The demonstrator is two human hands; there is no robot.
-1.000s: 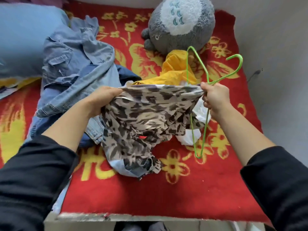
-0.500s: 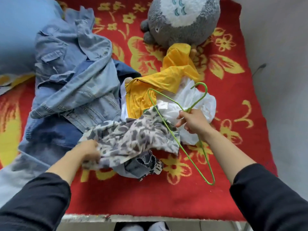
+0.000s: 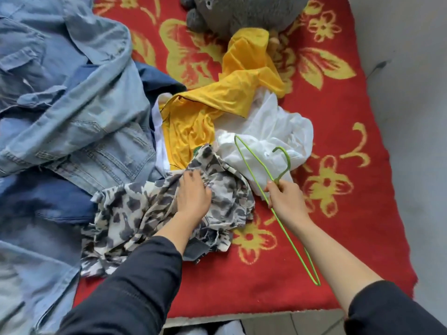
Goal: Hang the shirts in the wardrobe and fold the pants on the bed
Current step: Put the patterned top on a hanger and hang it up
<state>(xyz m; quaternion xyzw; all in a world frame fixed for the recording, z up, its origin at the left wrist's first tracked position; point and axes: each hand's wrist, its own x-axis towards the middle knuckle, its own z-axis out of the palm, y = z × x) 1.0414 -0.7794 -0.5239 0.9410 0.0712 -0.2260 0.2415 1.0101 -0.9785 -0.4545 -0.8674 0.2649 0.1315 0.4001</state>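
Observation:
A crumpled black-and-white patterned shirt (image 3: pixel 135 213) lies on the red bed cover. My left hand (image 3: pixel 193 194) rests on top of it, fingers bunching the cloth. My right hand (image 3: pixel 286 200) grips a thin green wire hanger (image 3: pixel 256 170) near its hook, just right of the shirt, with the hanger's long side running down past my forearm. A yellow garment (image 3: pixel 217 102) and a white garment (image 3: pixel 273 131) lie behind the shirt. Light blue denim clothes (image 3: pixel 79 112) are heaped at the left, over a darker blue piece (image 3: pixel 43 199).
The red blanket with yellow flowers (image 3: pixel 338 189) covers the bed, whose front edge (image 3: pixel 242 317) is close to me. A grey plush toy (image 3: pixel 244 13) sits at the far end. A grey wall (image 3: pixel 416 117) runs along the right side.
The patterned shirt, held up stretched between both hands a second ago, now lies on the bed. My left hand moved onto its middle. My right hand lowered the hanger beside it.

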